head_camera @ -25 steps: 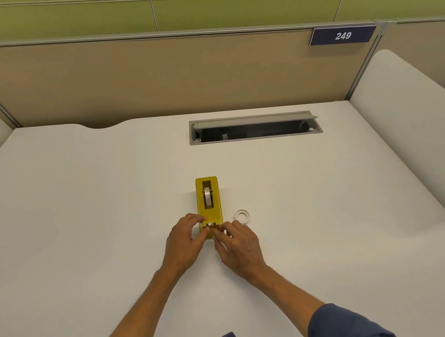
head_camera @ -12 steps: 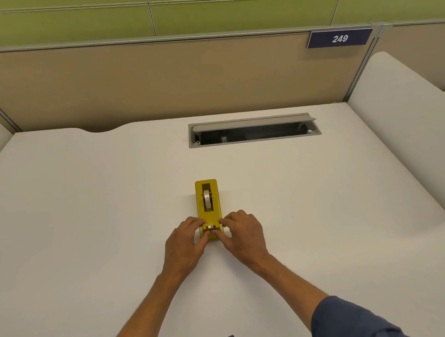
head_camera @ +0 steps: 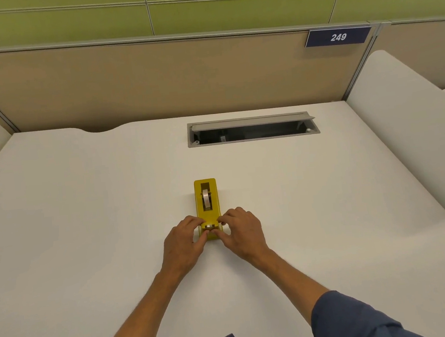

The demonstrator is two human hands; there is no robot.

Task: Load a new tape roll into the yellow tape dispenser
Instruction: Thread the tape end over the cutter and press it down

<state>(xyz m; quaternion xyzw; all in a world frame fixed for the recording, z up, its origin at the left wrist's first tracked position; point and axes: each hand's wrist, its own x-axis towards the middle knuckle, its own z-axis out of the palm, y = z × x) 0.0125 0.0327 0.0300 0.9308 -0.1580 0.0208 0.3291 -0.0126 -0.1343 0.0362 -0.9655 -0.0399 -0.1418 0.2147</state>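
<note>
Head view: yellow tape dispenser [head_camera: 207, 207] sits lengthwise mid-desk [head_camera: 85, 222], well short of the cable slot [head_camera: 253, 128] at the far edge. Boxy body, tape roll [head_camera: 206, 198] seated on edge in its slot. Left hand [head_camera: 184, 240] and right hand [head_camera: 242, 231] flank the near end, fingers curled, thumb and fingertips pinching around the metal cutter [head_camera: 210, 226].

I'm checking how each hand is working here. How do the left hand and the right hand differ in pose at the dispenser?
The left hand comes in from the left side of the yellow tape dispenser, while the right hand comes in from its right. The left hand's fingers look more curled in at the near end; the right hand's spread a little wider. Both have fingertips at the dispenser's near end, where the cutter sits, on the white table.
</note>
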